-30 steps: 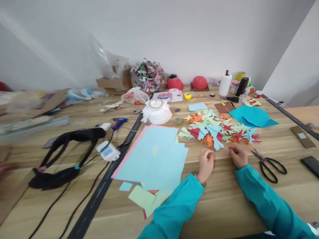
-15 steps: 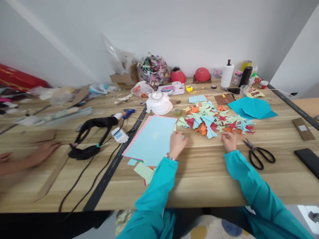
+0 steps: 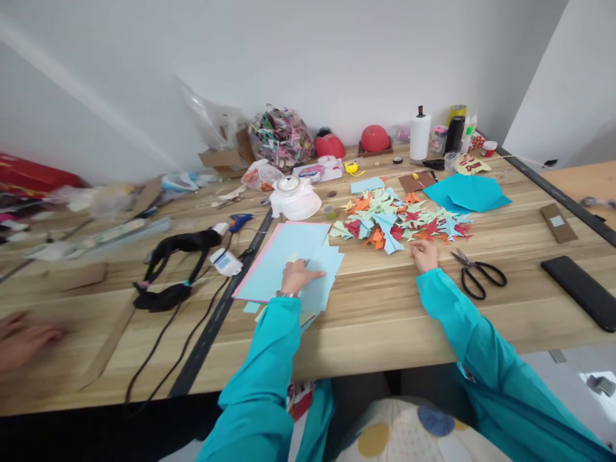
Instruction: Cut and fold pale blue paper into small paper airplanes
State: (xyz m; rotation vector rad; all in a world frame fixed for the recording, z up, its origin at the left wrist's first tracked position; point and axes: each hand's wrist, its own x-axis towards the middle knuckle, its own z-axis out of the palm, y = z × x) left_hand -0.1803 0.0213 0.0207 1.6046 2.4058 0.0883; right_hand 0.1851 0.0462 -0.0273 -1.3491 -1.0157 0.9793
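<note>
My left hand (image 3: 296,277) lies on light blue paper sheets (image 3: 325,266), thumb stretched out and fingers spread. The sheets under it sit skewed to the right over a larger stack of blue and pink paper (image 3: 257,266). Resting on the table, my right hand (image 3: 424,256) has its fingers curled in, and I see nothing in them. Just beyond it spreads a pile of folded paper shapes (image 3: 385,221) in blue, green, orange and red. Scissors (image 3: 476,273) with black handles lie to the right of that hand.
A hot glue gun (image 3: 239,222), a black strap headset (image 3: 180,269) and cables are on the left, near another person's hand (image 3: 29,337). A white plastic bowl (image 3: 296,200) stands behind the stack. Turquoise paper (image 3: 466,192) and a black phone (image 3: 580,292) are at right.
My left hand has moved left onto the blue paper and opened out. Blue sheets there now stick out to the right. My right hand stays by the folded shapes; the view has shifted.
</note>
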